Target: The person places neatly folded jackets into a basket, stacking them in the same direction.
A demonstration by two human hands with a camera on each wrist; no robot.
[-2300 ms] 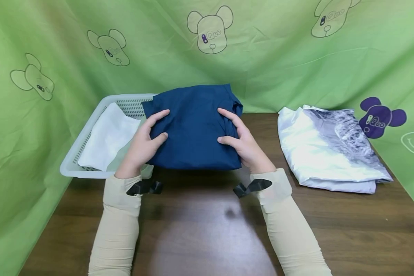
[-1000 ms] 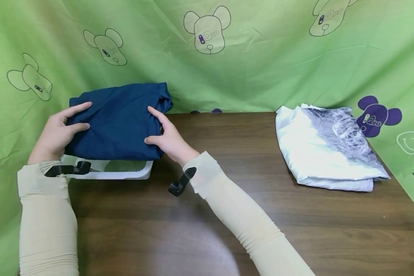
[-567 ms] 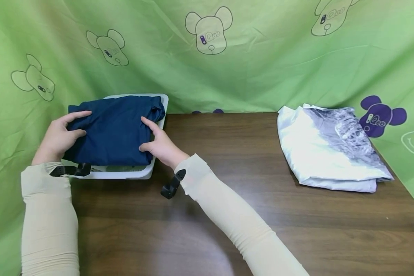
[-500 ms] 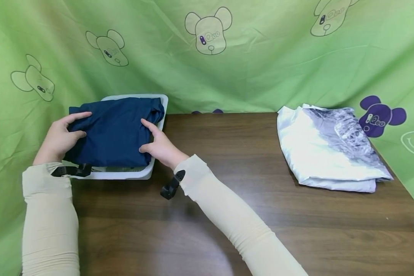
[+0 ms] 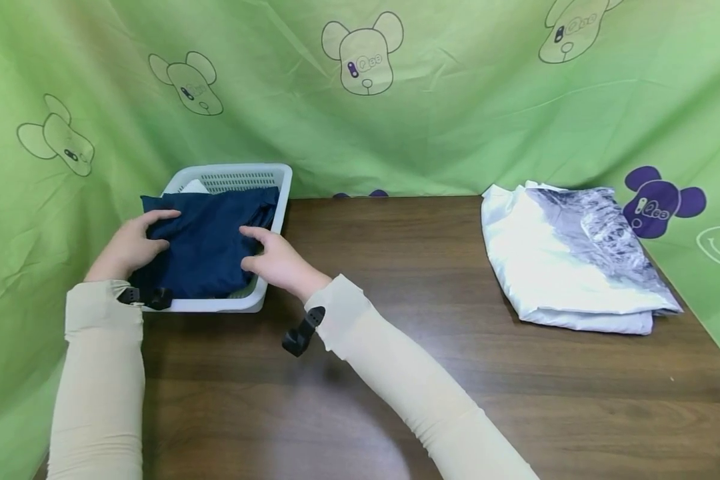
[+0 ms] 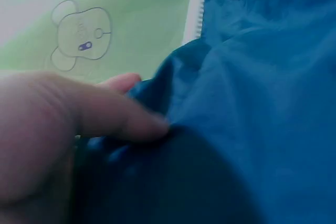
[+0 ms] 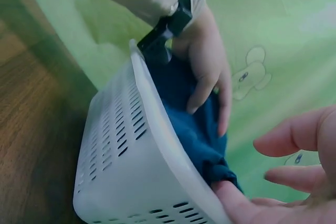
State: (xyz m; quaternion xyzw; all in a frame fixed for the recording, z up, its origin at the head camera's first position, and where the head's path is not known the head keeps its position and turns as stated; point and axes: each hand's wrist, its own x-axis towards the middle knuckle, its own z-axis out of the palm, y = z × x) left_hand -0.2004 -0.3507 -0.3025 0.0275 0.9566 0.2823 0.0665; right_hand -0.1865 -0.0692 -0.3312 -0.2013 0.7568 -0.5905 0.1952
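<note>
A folded navy garment (image 5: 204,240) lies inside the white plastic basket (image 5: 281,213), its left edge lifted over the rim. My left hand (image 5: 135,247) holds that edge, the thumb over bunched fabric in the left wrist view and a finger showing behind it. By the basket's right rim is my right hand (image 5: 279,260), thumb and index finger spread apart. In the right wrist view one fingertip of this hand (image 7: 310,166) touches the garment at the rim, while the other fingers stand away from it. The lower fingers are hidden in the head view.
White fabric (image 5: 195,187) peeks out behind the navy garment in the basket. A folded white garment with a grey print (image 5: 576,260) lies at the right of the brown wooden table (image 5: 384,280). A green printed curtain (image 5: 456,100) borders the back and sides.
Both hands have carried the navy garment left from mid-table and lowered it into the basket. Most recently the left hand shifted right with the garment's edge, and the right hand's fingers spread.
</note>
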